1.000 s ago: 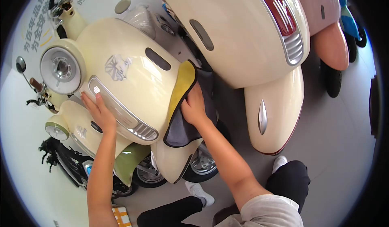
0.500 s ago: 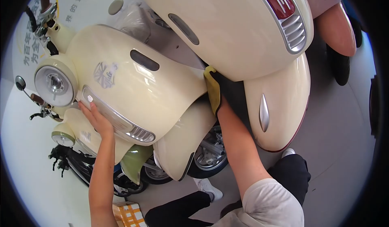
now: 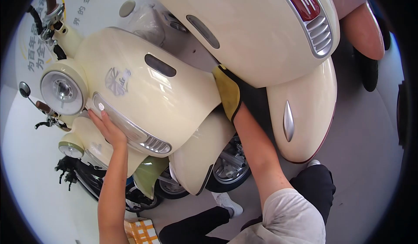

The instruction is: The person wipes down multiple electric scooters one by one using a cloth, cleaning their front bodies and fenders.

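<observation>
My left hand [image 3: 109, 129] lies with fingers stretched out on the front of a cream scooter [image 3: 174, 91], beside its silver trim strip [image 3: 126, 122] and below the round headlight [image 3: 64, 93]. My right hand [image 3: 241, 114] reaches into the narrow gap between this scooter and the rear of a second cream scooter [image 3: 244, 30]. A yellow cloth [image 3: 229, 92] with a dark edge covers the right hand, against the first scooter's side panel. The right fingers are hidden under the cloth.
A pink scooter [image 3: 363, 28] stands at the upper right. More scooters, one with a green fender [image 3: 148, 174], stand at lower left. An orange-and-white checked box [image 3: 143, 231] is on the floor. The second scooter's rear fender [image 3: 305, 113] juts out beside my right arm.
The yellow cloth has spread out flatter over my right hand and shows more of its surface. The left hand keeps its place on the scooter; the view has shifted slightly.
</observation>
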Action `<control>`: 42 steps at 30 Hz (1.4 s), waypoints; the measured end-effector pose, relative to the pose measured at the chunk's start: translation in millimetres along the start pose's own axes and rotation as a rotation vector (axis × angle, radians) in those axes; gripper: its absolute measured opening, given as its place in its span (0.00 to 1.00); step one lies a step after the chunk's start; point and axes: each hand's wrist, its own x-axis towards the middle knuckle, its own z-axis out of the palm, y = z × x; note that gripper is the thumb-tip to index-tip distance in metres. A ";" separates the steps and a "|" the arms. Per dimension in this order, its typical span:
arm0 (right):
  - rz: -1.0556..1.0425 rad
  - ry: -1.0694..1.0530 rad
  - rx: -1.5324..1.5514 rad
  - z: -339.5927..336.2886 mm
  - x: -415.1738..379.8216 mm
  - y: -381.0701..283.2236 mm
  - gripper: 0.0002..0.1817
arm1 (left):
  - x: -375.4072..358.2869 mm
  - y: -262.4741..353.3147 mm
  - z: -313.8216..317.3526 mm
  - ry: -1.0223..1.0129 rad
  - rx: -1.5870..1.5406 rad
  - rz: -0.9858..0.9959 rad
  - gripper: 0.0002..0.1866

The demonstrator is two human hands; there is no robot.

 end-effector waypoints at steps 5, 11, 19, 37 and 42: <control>-0.188 -0.172 -0.248 65.2 -13.9 -126.6 0.25 | 0.8 -3.3 -2.1 0.004 0.089 -0.001 0.39; -0.831 0.252 -0.713 186.8 -50.5 -200.5 0.32 | 3.1 -10.3 -4.4 -0.009 0.105 0.021 0.40; -0.577 0.009 -0.454 115.7 -55.2 -167.4 0.30 | 9.2 -11.7 -2.8 0.004 0.057 0.031 0.39; 0.221 -0.022 0.345 -3.1 -33.1 14.4 0.22 | 2.7 0.2 0.1 0.003 0.057 -0.010 0.38; 0.197 -0.109 0.370 64.7 -59.4 -143.7 0.23 | 0.3 -0.9 0.3 0.014 0.064 -0.007 0.37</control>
